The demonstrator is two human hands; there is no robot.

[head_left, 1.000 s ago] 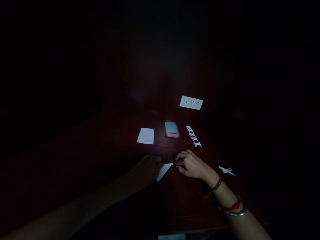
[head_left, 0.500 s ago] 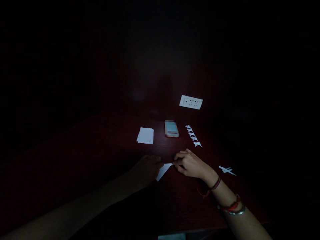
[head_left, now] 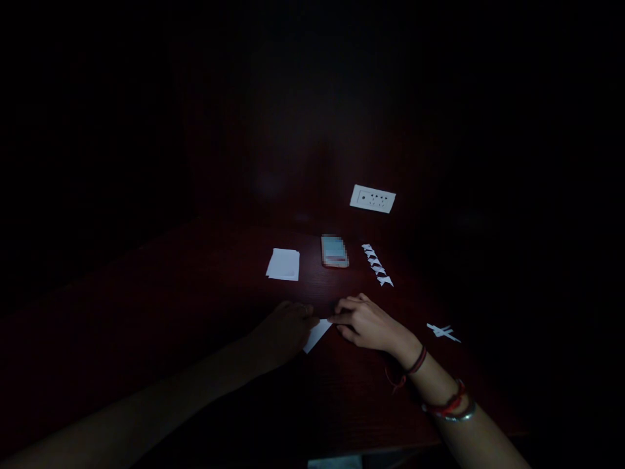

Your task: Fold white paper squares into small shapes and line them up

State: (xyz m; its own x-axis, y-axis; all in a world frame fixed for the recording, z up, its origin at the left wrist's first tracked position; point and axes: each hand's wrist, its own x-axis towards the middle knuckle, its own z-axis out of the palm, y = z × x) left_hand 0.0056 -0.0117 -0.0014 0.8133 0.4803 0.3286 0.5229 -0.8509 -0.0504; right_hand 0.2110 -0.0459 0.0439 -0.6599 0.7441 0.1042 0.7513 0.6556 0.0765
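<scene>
A small white sheet of paper, folded to a roughly triangular shape, lies on the dark red table between my hands. My left hand is closed on its left side, thumb on the top edge and the other fingers in shadow. At the paper's right corner is my right hand, its fingers bent and a fingertip pressing the corner. Part of the sheet is hidden beneath the left hand. Bracelets circle my right wrist and forearm.
A stack of white paper lies beyond my left hand. Right of it are a phone with its screen lit and a row of small folded paper pieces. Thin paper strips lie far right. A socket plate is on the wall.
My right hand has shifted slightly left and its fingertip has come further over the paper's right corner. My left hand stays in place on the sheet.
</scene>
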